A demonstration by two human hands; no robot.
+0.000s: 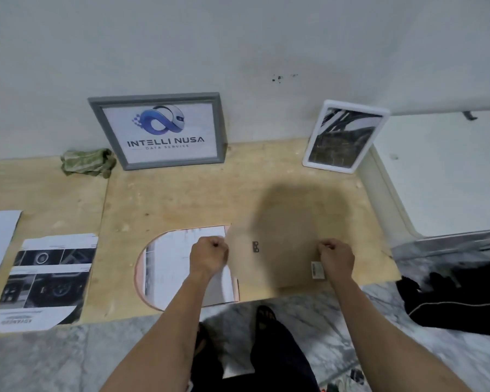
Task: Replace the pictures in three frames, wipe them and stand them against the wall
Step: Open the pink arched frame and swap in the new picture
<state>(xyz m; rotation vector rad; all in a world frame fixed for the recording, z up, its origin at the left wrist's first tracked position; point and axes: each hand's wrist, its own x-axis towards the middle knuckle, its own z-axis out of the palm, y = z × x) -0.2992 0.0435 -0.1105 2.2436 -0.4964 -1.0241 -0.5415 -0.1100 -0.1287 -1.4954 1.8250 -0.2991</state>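
Both hands hold a brown frame backing board (280, 244), blurred, face-down over a plywood tabletop (181, 199). Left hand (208, 257) grips the board's left edge w/ curled fingers; right hand (337, 257) grips its right edge beside a small label. Printed sheet (176, 264) lies under the left hand. Against the wall: grey frame (159, 131) w/ a blue logo print, and white frame (344, 137) w/ a dark photo, well apart. Green cloth (88, 162) sits left of the grey frame. Photo printouts (46, 281) lie at far left.

grey frame (157, 131), white frame (344, 136), green mottled cloth (88, 162), pale plywood board (181, 199)
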